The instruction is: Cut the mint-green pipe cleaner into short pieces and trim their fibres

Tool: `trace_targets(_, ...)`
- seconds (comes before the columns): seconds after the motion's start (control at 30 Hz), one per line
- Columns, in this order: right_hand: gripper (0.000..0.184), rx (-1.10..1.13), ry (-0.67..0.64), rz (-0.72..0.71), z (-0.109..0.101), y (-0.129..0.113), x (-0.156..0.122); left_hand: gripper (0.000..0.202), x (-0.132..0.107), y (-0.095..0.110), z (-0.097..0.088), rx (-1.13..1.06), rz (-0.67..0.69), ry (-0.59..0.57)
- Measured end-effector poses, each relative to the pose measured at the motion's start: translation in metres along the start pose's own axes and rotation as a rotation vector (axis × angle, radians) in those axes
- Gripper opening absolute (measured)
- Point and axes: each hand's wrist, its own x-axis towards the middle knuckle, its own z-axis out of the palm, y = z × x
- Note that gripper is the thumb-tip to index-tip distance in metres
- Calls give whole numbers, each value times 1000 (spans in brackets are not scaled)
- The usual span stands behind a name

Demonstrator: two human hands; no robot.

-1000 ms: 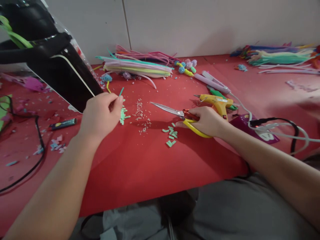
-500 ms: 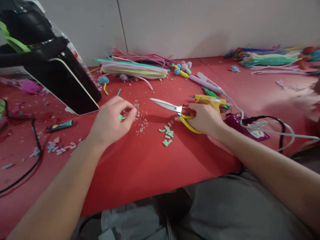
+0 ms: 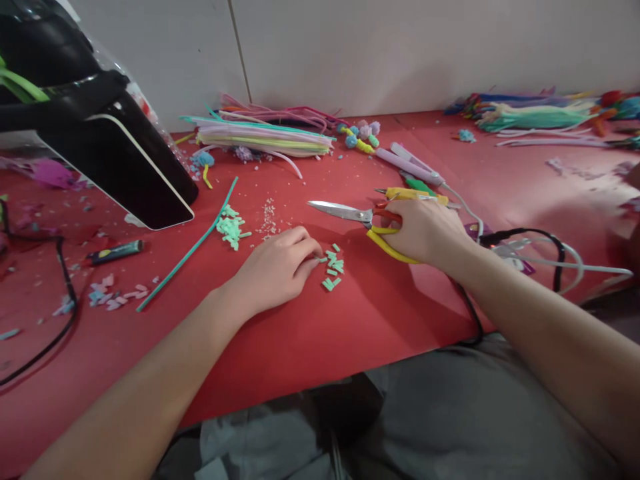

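My left hand [image 3: 280, 268] rests on the red table [image 3: 300, 333], its fingertips pinched together against a small pile of green cut pieces [image 3: 332, 267]. My right hand [image 3: 425, 230] grips the yellow handles of a pair of scissors [image 3: 350, 215], whose blades point left and lie closed just above the table. A long green pipe cleaner [image 3: 187, 250] lies loose on the table to the left, beside a second heap of green cut pieces [image 3: 230, 228].
A black stand [image 3: 100, 147] leans at the back left. Bundled pipe cleaners [image 3: 265, 137] lie along the wall, more [image 3: 540, 117] at the far right. A yellow glue gun [image 3: 415, 194], a lilac tool [image 3: 415, 163] and cables [image 3: 550, 257] sit right of the scissors. A black cable [image 3: 60, 313] runs at left.
My left hand let go of the long green pipe cleaner, which now lies on the table, and moved right to the green pieces near the scissors. My right hand stayed on the scissors.
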Motion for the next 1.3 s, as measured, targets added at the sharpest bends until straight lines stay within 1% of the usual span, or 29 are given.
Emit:
trace_targets(0.13, 24, 127, 22, -7, 6, -3, 1, 12, 3, -2, 2, 7, -31, -17)
trace_targets(0.3, 21, 308, 28, -28, 13, -1, 5, 13, 6, -2, 3, -15, -66, -18)
trace_targets(0.33, 23, 357, 30, -40, 14, -1, 5, 12, 6, -1, 2, -36, -73, -7)
trace_targets(0.4, 34, 475, 26, -49, 15, -2, 4, 11, 7, 0, 1, -106, -88, 31)
trace_targets(0.47, 47, 650, -30, -38, 12, -7, 2, 11, 7, 0, 1, -203, -75, 91)
trace_targets(0.5, 49, 764, -89, -25, 9, -11, 0, 11, 8, 1, 1, -254, -57, 121)
trace_targets(0.57, 44, 1035, -232, -27, 2, -20, -5, 12, 8, 1, 2, -343, -19, 173)
trace_targets(0.6, 43, 1116, -281, -34, -2, -24, -8, 12, 9, 1, 3, -374, -9, 190)
trace_targets(0.63, 41, 1161, -300, -50, -5, -29, -10, 11, 9, 2, 4, -396, -11, 199)
trace_targets(0.73, 38, 1268, -292, -49, -11, -38, -15, 11, 9, 3, 4, -425, -35, 198)
trace_targets(0.9, 42, 1409, -335, -54, -5, -43, -17, 17, 10, 4, 4, -427, -59, 169)
trace_targets(1.1, 48, 1432, -373, -8, 0, -48, -16, 18, 10, 4, 6, -414, -74, 163)
trace_targets(1.2, 48, 1432, -355, -19, 2, -49, -15, 17, 9, 5, 4, -410, -77, 168)
trace_targets(1.3, 47, 1451, -327, -37, 5, -50, -15, 18, 8, 5, 3, -427, -45, 163)
